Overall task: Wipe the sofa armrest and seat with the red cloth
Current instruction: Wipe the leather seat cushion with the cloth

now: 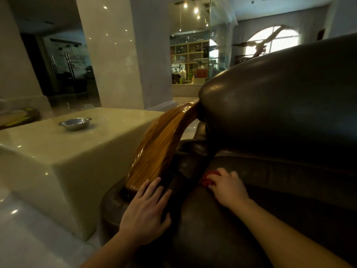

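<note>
Your left hand [146,211] lies flat and open, holding nothing, on the dark leather sofa armrest [114,206] below its wooden cap. Just beyond, your right hand [228,187] presses the bunched red cloth [207,179] into the seat [222,238] crease; the seat's remainder looks still unwiped.

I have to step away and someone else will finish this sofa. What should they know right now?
Left hand: open, flat on the near end of the wooden armrest.
Right hand: pressing the red cloth into the seat corner beside the armrest.
Done: cannot tell from the surfaces which parts are already wiped.
Left: assume the rest of the seat and the armrest.
</note>
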